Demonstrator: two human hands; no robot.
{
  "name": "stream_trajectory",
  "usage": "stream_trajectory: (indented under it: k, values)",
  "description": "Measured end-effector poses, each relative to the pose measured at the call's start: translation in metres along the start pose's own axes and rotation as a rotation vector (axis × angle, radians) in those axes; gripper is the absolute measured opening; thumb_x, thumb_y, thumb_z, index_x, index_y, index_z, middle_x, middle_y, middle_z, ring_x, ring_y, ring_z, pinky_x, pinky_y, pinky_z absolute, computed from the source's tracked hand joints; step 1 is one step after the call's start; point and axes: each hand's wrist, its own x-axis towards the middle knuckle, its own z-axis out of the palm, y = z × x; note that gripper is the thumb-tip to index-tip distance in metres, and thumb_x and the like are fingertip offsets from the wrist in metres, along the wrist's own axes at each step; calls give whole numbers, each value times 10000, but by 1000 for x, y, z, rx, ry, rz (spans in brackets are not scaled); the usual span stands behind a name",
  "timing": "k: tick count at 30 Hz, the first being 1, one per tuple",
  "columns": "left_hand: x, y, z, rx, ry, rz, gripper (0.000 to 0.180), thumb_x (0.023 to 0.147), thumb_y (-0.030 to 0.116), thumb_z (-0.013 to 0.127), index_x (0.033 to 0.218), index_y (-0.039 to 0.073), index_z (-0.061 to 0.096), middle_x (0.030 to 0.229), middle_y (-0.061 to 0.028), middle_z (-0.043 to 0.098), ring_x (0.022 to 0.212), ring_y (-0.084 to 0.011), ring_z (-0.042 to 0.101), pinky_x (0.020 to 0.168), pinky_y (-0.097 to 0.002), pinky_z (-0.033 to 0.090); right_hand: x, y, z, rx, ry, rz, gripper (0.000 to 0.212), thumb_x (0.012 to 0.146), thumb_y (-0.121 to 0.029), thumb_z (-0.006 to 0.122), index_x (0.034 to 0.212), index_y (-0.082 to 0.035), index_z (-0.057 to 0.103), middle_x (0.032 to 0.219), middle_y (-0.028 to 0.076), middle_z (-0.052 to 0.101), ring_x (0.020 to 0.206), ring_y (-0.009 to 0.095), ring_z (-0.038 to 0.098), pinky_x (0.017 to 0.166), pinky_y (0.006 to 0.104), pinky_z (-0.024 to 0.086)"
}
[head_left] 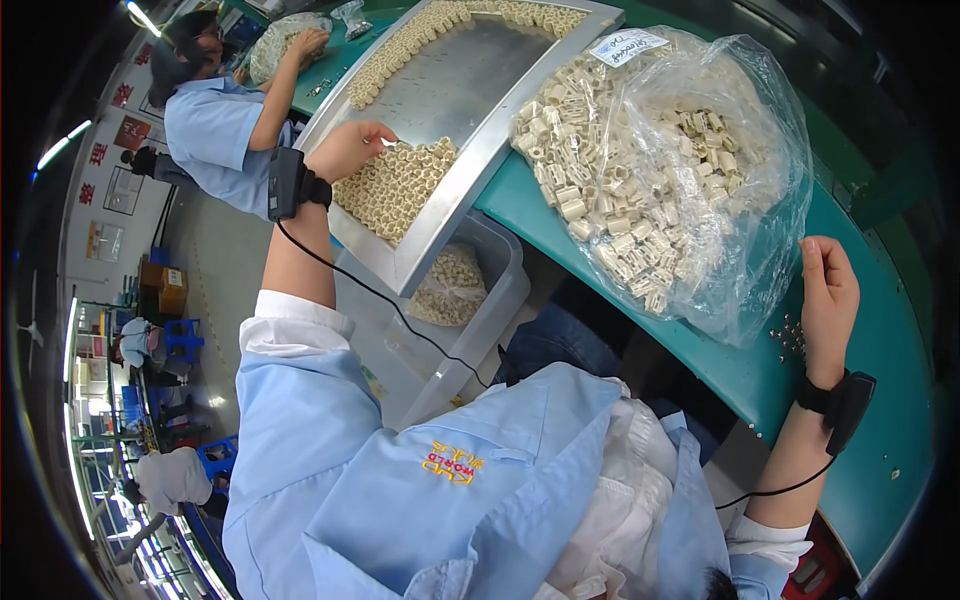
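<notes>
My left hand is over the metal tray, its fingertips closed together at the far edge of a packed patch of small cream plastic parts. Something small and dark shows at those fingertips, too tiny to name. My right hand is raised beside a clear plastic bag full of loose cream plastic clips. Thumb and forefinger there are pressed together; what they hold, if anything, cannot be made out. Small shiny metal pieces lie on the green table just left of that hand.
More cream parts line the tray's far and left sides. Below the tray, a grey plastic bin holds a bag of parts. Across the table a co-worker in a blue shirt handles another bag. Black wristband cables trail from both wrists.
</notes>
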Motion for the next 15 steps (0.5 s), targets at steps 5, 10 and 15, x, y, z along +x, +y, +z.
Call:
stream_trajectory:
  k: [5, 10, 15]
  values:
    - [1, -6, 0, 4, -2, 8, 184, 806, 70, 600, 988, 74, 624, 761, -51, 605, 727, -152, 565, 665, -286, 444, 0, 0, -1, -5, -2, 9, 184, 916, -191, 518, 889, -15, 566, 737, -64, 457, 651, 16, 360, 586, 149, 294]
    - [3, 2, -2, 58, -6, 18, 143, 802, 91, 610, 936, 43, 623, 749, -61, 615, 715, -159, 579, 650, -291, 448, 0, 0, -1, -14, 1, -4, 183, 916, -192, 518, 890, -17, 564, 735, -66, 453, 650, 15, 356, 583, 151, 293]
    - [2, 7, 1, 5, 56, -6, 134, 802, 123, 618, 886, 20, 614, 742, -67, 619, 691, -158, 581, 628, -288, 448, 0, 2, 0, -19, 10, -14, 184, 916, -194, 518, 886, -18, 561, 733, -67, 446, 651, 15, 353, 582, 151, 290]
